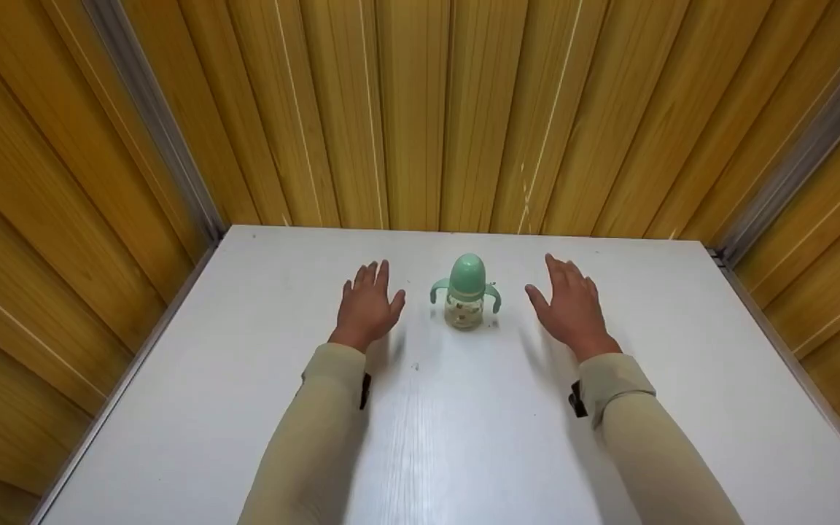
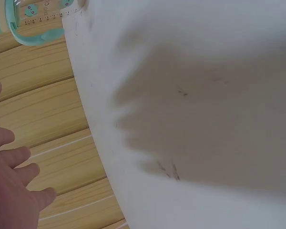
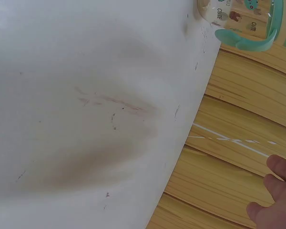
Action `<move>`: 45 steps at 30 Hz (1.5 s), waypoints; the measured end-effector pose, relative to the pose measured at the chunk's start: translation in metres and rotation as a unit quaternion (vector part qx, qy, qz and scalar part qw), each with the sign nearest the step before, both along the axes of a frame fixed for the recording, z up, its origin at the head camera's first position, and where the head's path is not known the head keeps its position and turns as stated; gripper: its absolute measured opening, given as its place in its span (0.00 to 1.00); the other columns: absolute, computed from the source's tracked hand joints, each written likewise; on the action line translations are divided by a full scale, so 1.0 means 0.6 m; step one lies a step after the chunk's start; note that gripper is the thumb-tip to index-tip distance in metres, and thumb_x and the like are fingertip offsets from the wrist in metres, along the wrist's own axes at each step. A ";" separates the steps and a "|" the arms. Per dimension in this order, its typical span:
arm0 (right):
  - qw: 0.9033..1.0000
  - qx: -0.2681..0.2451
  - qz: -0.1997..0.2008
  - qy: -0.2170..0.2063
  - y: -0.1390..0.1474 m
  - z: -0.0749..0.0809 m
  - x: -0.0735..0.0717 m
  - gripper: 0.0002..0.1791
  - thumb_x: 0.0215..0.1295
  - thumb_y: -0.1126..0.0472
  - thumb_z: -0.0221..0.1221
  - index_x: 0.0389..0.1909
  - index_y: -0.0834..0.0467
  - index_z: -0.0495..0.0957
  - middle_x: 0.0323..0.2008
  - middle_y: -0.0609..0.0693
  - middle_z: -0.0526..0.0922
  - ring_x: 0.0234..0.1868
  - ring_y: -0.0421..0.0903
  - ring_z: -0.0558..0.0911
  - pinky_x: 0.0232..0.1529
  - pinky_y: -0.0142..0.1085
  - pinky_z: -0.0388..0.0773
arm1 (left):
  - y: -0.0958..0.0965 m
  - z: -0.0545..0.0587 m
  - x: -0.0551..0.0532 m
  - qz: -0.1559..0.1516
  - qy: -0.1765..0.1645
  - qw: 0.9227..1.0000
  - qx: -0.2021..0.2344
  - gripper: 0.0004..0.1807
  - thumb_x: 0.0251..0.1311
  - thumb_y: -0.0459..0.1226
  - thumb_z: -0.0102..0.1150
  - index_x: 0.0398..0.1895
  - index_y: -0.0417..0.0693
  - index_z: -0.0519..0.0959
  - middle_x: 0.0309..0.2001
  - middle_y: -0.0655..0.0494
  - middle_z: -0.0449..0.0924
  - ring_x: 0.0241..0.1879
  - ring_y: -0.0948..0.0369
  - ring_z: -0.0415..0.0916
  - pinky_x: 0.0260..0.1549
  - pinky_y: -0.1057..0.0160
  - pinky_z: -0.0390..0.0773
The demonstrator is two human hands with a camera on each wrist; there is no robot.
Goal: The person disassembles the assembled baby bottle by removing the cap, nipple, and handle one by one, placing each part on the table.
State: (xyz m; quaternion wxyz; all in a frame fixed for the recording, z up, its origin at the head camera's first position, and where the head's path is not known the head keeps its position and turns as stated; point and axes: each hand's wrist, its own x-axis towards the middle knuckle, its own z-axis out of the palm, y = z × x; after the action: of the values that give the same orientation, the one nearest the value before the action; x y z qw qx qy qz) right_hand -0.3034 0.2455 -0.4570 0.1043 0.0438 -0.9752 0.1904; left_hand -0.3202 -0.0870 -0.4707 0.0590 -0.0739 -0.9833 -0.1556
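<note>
A baby bottle (image 1: 467, 292) with a mint green domed cap, two side handles and a clear printed body stands upright on the white table. To its left, my left hand (image 1: 366, 306) hovers above the tabletop with fingers spread, touching nothing. My right hand (image 1: 570, 306) is held on the other side, fingers extended, also apart from the bottle. In the left wrist view, a green handle (image 2: 38, 37) of the bottle shows at the top left, with the left hand (image 2: 12, 176) at the edge. The right wrist view catches the other handle (image 3: 248, 42) and part of the right hand (image 3: 279, 195).
The white table (image 1: 194, 408) has small dark marks and both hands cast shadows on it. Yellow wood-look panels (image 1: 413, 117) rise behind its far edge and along both sides, with grey metal posts (image 1: 165, 117) at the corners.
</note>
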 end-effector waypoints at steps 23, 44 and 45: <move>0.998 -0.059 0.026 0.000 -0.047 0.006 -0.002 0.40 0.72 0.41 0.47 0.76 0.57 0.47 0.73 0.65 0.56 0.73 0.64 0.57 0.70 0.59 0.54 | 0.027 -0.015 0.000 -0.016 0.026 0.998 0.059 0.36 0.70 0.54 0.40 0.75 0.46 0.54 0.73 0.44 0.59 0.73 0.48 0.54 0.71 0.46 0.55; 0.992 -0.112 0.026 -0.051 -0.080 0.017 -0.004 0.43 0.70 0.34 0.42 0.77 0.50 0.43 0.75 0.62 0.51 0.75 0.62 0.54 0.71 0.59 0.53 | 0.054 -0.019 0.003 -0.016 -0.009 0.995 0.101 0.38 0.69 0.56 0.42 0.76 0.49 0.51 0.74 0.46 0.56 0.75 0.50 0.52 0.72 0.50 0.54; 0.992 -0.115 0.026 -0.052 -0.082 0.016 -0.003 0.43 0.70 0.34 0.42 0.77 0.51 0.43 0.75 0.62 0.51 0.75 0.62 0.54 0.71 0.58 0.53 | 0.055 -0.020 0.003 -0.017 -0.014 0.994 0.104 0.38 0.69 0.56 0.42 0.77 0.49 0.51 0.74 0.46 0.55 0.75 0.50 0.51 0.72 0.50 0.54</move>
State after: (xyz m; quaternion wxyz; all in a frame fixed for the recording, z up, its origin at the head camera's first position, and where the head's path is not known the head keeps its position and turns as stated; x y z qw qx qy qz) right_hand -0.3053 0.1966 -0.4472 0.0525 0.0467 -0.9495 0.3058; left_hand -0.3181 -0.0540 -0.4826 0.0504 -0.0817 -0.9611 -0.2590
